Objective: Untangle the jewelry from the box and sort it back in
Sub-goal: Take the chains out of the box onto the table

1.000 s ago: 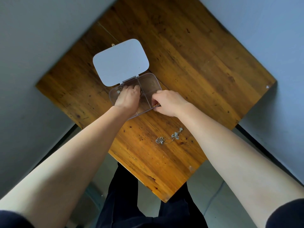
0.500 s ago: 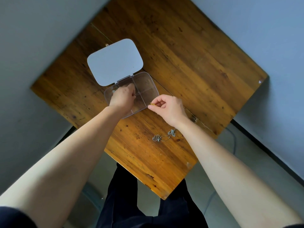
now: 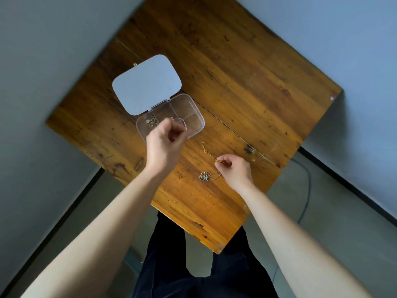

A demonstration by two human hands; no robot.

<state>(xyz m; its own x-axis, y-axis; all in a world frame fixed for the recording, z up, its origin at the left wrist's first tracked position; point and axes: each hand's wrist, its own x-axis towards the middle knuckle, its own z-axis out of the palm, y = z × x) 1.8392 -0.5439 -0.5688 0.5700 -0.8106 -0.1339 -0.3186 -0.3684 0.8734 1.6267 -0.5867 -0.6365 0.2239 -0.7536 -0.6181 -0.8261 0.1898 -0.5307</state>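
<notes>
On the wooden table [image 3: 247, 67] the clear box [image 3: 194, 114] lay open, the left hand [image 3: 164, 145] had risen pinching something thin, and the right hand [image 3: 235, 169] had drawn the gold chain [image 3: 207, 150] out beside the silver piece [image 3: 204, 175], so emptying progressed.

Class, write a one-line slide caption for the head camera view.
Right hand pinches a gold chain beside a silver piece; left hand works over the open clear box.

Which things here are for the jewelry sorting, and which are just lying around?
For the job:
- clear box with open lid
- gold chain in right hand
- silver necklace
- left hand

Just lying about:
- cable on floor
- wooden table
</notes>
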